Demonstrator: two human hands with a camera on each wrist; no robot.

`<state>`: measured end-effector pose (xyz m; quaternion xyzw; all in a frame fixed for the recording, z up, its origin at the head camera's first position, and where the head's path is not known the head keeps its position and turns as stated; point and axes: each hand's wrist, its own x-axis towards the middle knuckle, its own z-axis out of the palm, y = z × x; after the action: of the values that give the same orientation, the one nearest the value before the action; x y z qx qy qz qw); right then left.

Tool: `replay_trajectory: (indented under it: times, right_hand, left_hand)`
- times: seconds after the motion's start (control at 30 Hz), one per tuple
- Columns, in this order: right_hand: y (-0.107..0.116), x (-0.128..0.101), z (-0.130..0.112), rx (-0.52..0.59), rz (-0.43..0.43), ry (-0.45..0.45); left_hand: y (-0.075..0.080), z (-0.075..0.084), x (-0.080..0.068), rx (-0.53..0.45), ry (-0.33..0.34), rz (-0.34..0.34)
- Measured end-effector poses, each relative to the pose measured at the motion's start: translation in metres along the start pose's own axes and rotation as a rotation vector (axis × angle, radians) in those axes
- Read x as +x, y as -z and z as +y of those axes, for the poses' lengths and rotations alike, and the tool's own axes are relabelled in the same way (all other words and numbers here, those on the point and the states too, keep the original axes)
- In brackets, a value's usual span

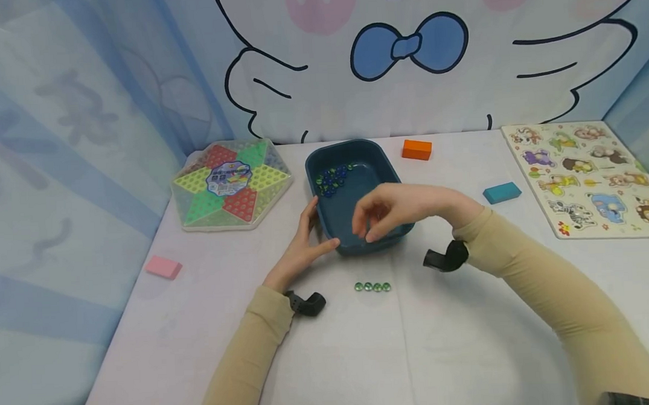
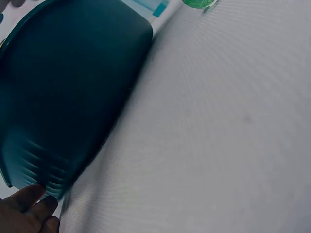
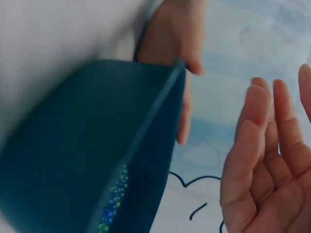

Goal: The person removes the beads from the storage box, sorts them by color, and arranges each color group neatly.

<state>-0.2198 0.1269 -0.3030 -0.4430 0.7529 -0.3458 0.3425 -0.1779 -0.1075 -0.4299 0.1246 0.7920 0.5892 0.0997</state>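
A dark teal tub [image 1: 339, 223] stands on the table, with blue and green glass marbles [image 1: 331, 179] gathered at its far left. My left hand [image 1: 303, 243] steadies it from outside, the fingers along the left wall and the thumb by the near corner. Over the tub's right side hovers my right hand [image 1: 395, 208], wrist bent down. Its fingers [image 3: 238, 170] are loosely bent, and no marble shows in them. Several green marbles [image 1: 368, 287] lie in a short row on the cloth in front of the tub.
A hexagonal star-patterned game box [image 1: 270, 196] lies left of the tub. Around it are a pink block [image 1: 163, 267], an orange block [image 1: 417, 149] and a teal block [image 1: 502, 193]. An animal picture board [image 1: 590, 182] lies at the far right. A printed curtain [image 1: 320, 106] hangs behind.
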Motion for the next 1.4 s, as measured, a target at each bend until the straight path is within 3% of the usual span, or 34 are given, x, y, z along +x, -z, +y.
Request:
replay_trajectory:
  times: [0.2,0.43,0.73,1.0,1.27,1.4]
  right_hand:
    - [0.023,0.021,0.006,0.142,0.133,0.009]
    - [0.039,0.049,0.019,0.194,0.319,-0.068]
    - [0.047,0.076,0.044,0.212,0.45,-0.137]
    - [0.043,0.09,0.067,0.128,0.463,-0.275]
    - [0.039,0.097,0.075,-0.061,0.417,-0.385]
    - [0.038,0.103,0.075,-0.139,0.391,-0.412]
  left_hand:
    - [0.0,-0.001,0.0,0.001,0.006,-0.004]
    - [0.0,-0.001,0.001,-0.004,0.011,-0.021]
    - [-0.002,-0.001,0.001,-0.001,-0.009,-0.011]
    - [-0.001,0.0,0.0,0.01,0.02,-0.028]
    - [0.003,0.031,-0.012,0.002,0.041,-0.051]
    - [0.004,0.033,-0.013,0.01,0.049,-0.047]
